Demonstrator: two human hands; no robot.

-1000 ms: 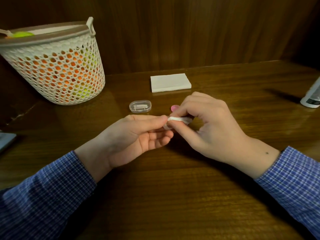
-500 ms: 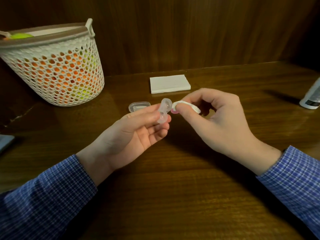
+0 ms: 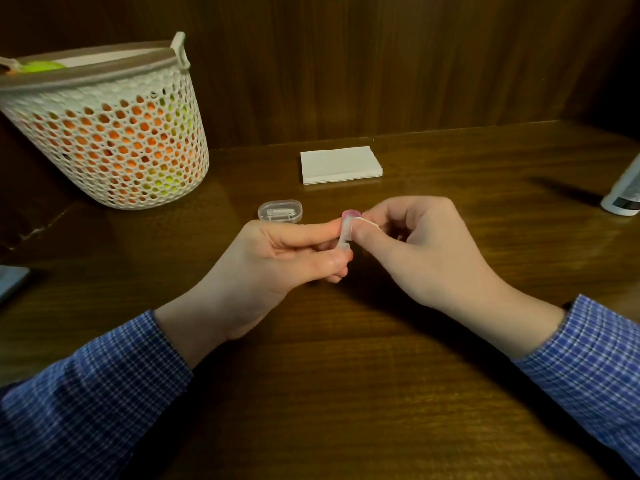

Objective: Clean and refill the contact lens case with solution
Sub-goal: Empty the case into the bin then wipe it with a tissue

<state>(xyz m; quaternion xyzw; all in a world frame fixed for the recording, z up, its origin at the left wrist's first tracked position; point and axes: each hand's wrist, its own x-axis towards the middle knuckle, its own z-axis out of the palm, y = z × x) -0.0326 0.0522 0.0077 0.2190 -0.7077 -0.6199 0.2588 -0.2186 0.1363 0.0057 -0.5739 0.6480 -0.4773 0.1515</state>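
Now the tissue presses the lens case again, both hands' grips pinching.

The bottle at the right is cut off by the edge, its label unreadable. The basket loses its left side to the frame. Fingers hide most of the lens case and the tissue scrap.

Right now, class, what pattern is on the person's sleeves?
Blue and white check, on each sleeve, clearest in the head view.
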